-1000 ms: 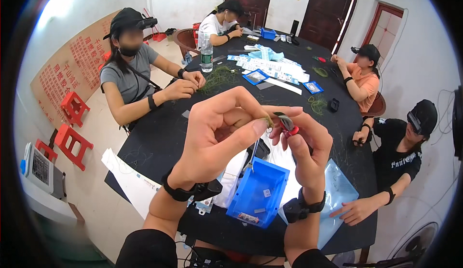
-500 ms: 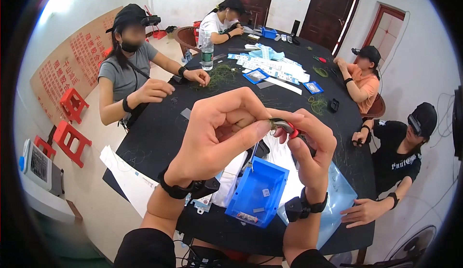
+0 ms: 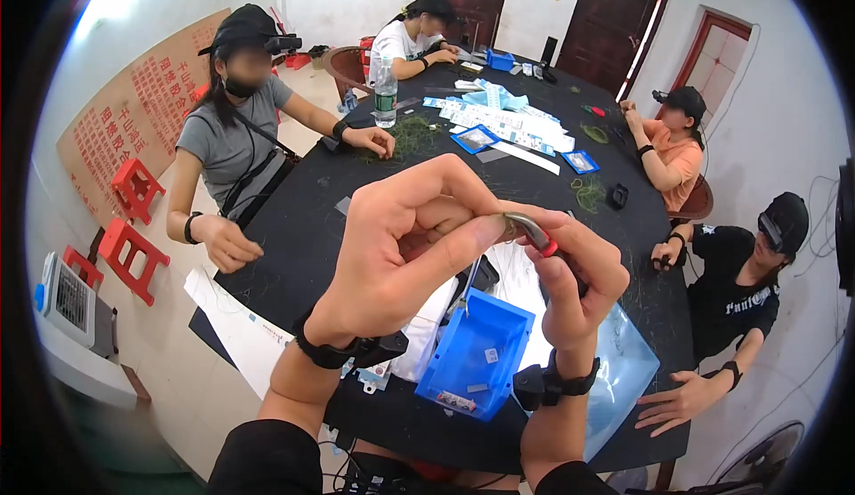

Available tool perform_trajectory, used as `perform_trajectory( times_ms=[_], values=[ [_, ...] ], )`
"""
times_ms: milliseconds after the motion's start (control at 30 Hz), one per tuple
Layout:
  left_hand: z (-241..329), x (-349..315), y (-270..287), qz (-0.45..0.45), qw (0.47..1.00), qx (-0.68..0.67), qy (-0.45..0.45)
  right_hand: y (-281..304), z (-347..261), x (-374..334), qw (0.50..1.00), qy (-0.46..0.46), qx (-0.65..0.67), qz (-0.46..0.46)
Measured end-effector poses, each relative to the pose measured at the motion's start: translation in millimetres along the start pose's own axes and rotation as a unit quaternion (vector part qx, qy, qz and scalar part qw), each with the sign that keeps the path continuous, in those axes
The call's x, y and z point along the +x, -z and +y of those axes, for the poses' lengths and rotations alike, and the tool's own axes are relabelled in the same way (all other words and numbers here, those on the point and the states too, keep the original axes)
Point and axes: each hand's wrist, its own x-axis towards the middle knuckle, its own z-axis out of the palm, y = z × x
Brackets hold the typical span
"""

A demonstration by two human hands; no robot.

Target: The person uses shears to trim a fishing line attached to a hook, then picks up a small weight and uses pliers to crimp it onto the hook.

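My right hand (image 3: 579,268) is closed round a small hand tool with a curved metal head and red grip (image 3: 533,233), perhaps pliers; most of its handle is hidden in the palm. Against its tip, my left hand (image 3: 401,250) is closed in a thumb-and-finger pinch. Something tiny and dark greenish shows at that pinch, too small to name. Both hands are raised above the table. Below them stands a blue plastic bin (image 3: 472,352) with a few small pieces inside.
The black table (image 3: 294,228) holds tangled green thread (image 3: 414,139), a water bottle (image 3: 385,94), printed paper strips (image 3: 508,121) and blue packets (image 3: 581,162). A clear bluish sheet (image 3: 623,370) lies at right. Several people sit around it; one person's hand (image 3: 672,401) rests near the right edge.
The tool's metal head has turned slightly, and my right hand has shifted a little right. The person at left has lowered one hand toward the table edge.
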Motion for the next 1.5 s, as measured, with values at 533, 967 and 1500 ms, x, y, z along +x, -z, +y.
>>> perform_trajectory(
  times_ms=[533, 967, 1500],
  values=[
    [-8.8, -1.1, -23.7, 0.065, 0.994, -0.054, -0.072, -2.1, -7.3, -13.7, 0.981, -0.151, 0.116, 0.041],
    [-12.4, 0.4, -20.5, 0.082, 0.994, -0.037, -0.058, 4.8, -10.6, -7.4, 0.981, -0.165, 0.098, -0.007],
    [-10.7, 3.8, -10.4, 0.012, 0.977, 0.090, -0.191, 36.7, -32.4, 42.6, 0.973, -0.089, 0.173, 0.123]
  ],
)
